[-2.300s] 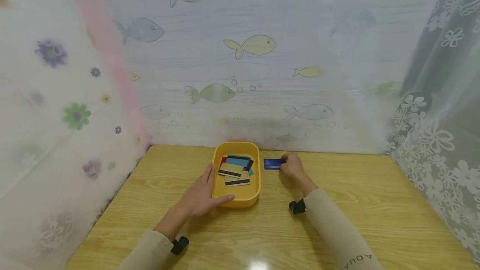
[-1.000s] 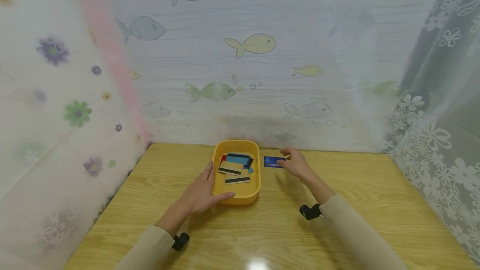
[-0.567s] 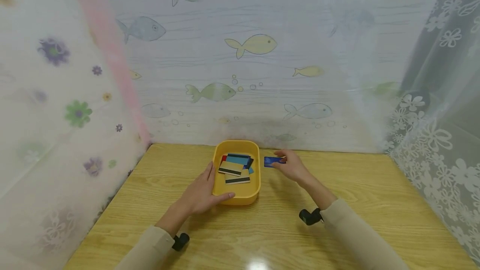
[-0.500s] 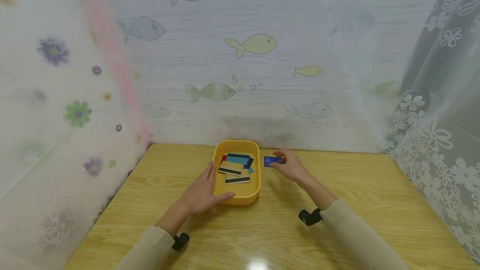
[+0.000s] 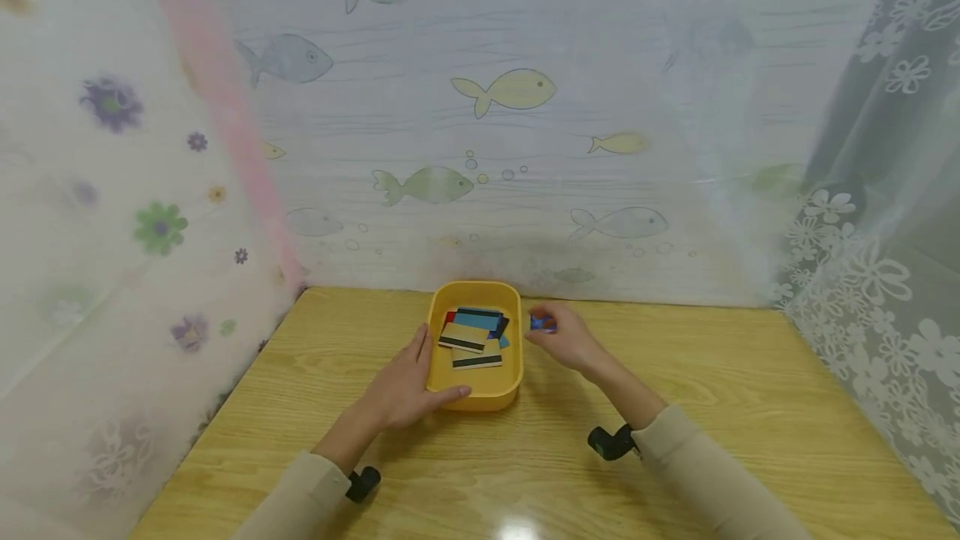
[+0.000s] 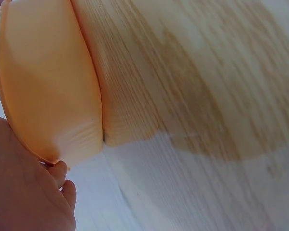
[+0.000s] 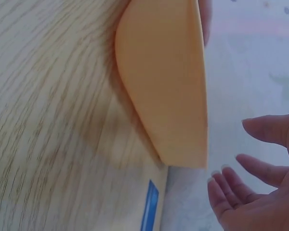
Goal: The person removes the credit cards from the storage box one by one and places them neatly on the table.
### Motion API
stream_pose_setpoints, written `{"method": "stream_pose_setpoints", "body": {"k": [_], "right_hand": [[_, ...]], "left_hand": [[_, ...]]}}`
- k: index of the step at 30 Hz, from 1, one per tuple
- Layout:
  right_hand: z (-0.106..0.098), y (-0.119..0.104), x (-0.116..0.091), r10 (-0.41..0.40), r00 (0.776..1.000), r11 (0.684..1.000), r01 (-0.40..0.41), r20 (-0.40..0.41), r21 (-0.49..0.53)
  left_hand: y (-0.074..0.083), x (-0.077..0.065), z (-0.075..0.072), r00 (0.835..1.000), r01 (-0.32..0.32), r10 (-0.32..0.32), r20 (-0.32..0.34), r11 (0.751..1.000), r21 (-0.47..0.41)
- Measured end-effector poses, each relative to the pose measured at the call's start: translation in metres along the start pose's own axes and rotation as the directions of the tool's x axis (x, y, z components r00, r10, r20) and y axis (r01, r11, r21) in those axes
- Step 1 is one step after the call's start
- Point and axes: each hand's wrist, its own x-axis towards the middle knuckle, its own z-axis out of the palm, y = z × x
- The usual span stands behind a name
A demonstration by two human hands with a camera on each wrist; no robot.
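A yellow plastic box (image 5: 487,402) with rounded corners stands near the back of the table. My left hand (image 5: 397,386) holds its near left corner, fingers along the left wall and thumb over the front rim. In the left wrist view fingertips meet the box rim. Several bank cards (image 5: 465,337) lie inside, gold ones with black stripes over blue, red and dark ones. Just right of the box, a blue card (image 7: 149,207) lies flat on the table. My right hand (image 5: 566,340) is over it, thumb and fingers apart and raised off it in the right wrist view.
The wood-grain table (image 5: 675,357) ends at a pale curtain with fish (image 5: 517,90) right behind the box. Flower-patterned sheets hang at both sides. Black wrist cameras (image 5: 611,442) sit at both sleeve cuffs.
My right hand has moved left from the blue card's right end and now covers most of it in the head view. The left hand and the box have stayed put.
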Motion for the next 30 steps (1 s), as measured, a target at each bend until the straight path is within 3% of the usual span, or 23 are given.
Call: {"method": "stream_pose_setpoints", "body": {"k": [17,30], "right_hand": [[0.032,-0.023,0.007,-0.047,0.997,0.998,0.045,0.067,0.037],[0.055,-0.036,0.02,-0.07,0.989,0.998,0.069,0.133,0.015]], "left_hand": [[0.001,-0.001,-0.002,1.0,0.01,-0.01,0.004,1.0,-0.022],[-0.001,0.0,-0.001,1.0,-0.021,0.021,-0.003,1.0,-0.006]]}}
